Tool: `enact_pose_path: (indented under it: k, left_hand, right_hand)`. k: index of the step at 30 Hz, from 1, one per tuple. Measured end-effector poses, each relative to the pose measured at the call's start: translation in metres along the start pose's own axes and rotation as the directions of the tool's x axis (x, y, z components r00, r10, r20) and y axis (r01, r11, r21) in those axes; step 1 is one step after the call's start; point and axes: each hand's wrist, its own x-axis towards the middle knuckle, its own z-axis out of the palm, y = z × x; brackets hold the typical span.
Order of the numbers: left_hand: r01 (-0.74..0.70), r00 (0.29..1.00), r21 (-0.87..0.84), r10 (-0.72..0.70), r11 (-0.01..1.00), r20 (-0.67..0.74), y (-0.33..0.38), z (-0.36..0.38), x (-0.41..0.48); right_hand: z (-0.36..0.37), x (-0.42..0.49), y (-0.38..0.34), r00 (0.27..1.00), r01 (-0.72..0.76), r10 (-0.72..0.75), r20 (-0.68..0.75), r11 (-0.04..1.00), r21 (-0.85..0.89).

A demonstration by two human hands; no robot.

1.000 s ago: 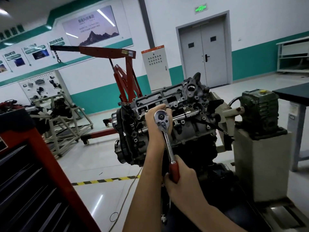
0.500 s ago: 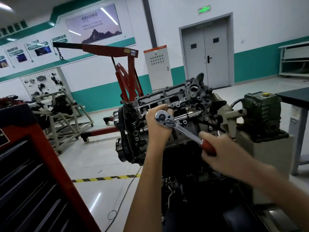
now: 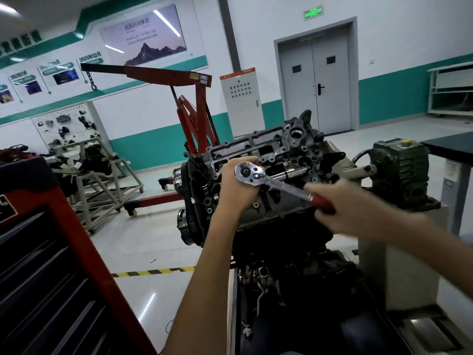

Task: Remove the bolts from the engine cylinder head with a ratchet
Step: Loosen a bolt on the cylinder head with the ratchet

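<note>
Much of red grip of ratchet point(image 3: 281, 186) hidden inside blurred right hand point(image 3: 348, 210).

Ratchet point(image 3: 284, 186) and right hand point(image 3: 348, 208) up from below, perhaps mid-swing.

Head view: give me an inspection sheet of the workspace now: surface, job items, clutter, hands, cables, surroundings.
Surface: glossy floor with a yellow-black tape line.
Job's things: engine cylinder head, top face exposed; ratchet set on it, handle pointing right; bolt hidden.
Clutter: frame stand with parts, left.
Hands: left hand holds the ratchet's head; right hand, blurred, grips the red handle.
Cables: thin cable looped on the floor.
Surroundings: red engine crane, red tool cabinet, grey double door, green gearbox.
</note>
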Motion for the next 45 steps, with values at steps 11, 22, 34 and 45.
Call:
enact_pose_path:
  k: [11, 22, 34, 45]
  left_hand:
    - [0.063, 0.964, -0.111, -0.089, 0.992, -0.251, 0.003, 0.022, 0.001]
    - [-0.001, 1.0, 0.021, 0.001, 1.0, -0.019, 0.006, -0.002, 0.001]
    - [0.104, 0.968, -0.089, -0.121, 0.991, -0.219, 0.006, 0.021, 0.0]
    - [0.001, 1.0, 0.116, -0.003, 0.993, 0.024, 0.009, 0.005, 0.004]
  right_hand:
    - [0.1, -0.022, -0.066, 0.927, -0.133, 0.305, -0.216, 0.809, 0.572]
    - [-0.005, 0.005, 0.001, 1.0, -0.017, 0.017, -0.004, 0.997, -0.073]
    - [0.12, -0.017, -0.088, 0.914, -0.172, 0.366, -0.174, 0.738, 0.652]
    - [-0.027, 0.011, 0.014, 0.998, -0.026, 0.008, -0.064, 0.958, -0.285]
